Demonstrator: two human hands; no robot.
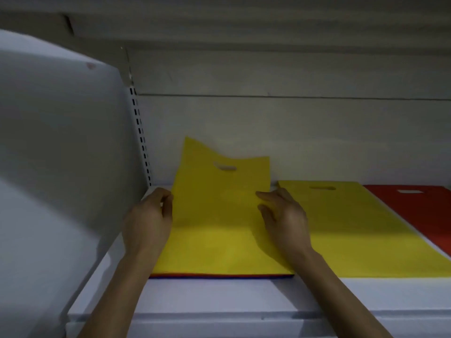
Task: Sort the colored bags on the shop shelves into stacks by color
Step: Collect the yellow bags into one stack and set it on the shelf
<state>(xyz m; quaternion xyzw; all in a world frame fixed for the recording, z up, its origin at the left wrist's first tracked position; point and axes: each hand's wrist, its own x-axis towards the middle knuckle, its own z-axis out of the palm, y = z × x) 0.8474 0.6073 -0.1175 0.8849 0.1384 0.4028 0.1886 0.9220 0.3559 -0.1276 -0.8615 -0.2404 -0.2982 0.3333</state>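
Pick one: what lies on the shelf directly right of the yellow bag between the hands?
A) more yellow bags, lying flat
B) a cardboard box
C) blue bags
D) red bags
A: flat yellow bags lie just right of the yellow bag and touch it beside the right hand. The red bags sit further right.
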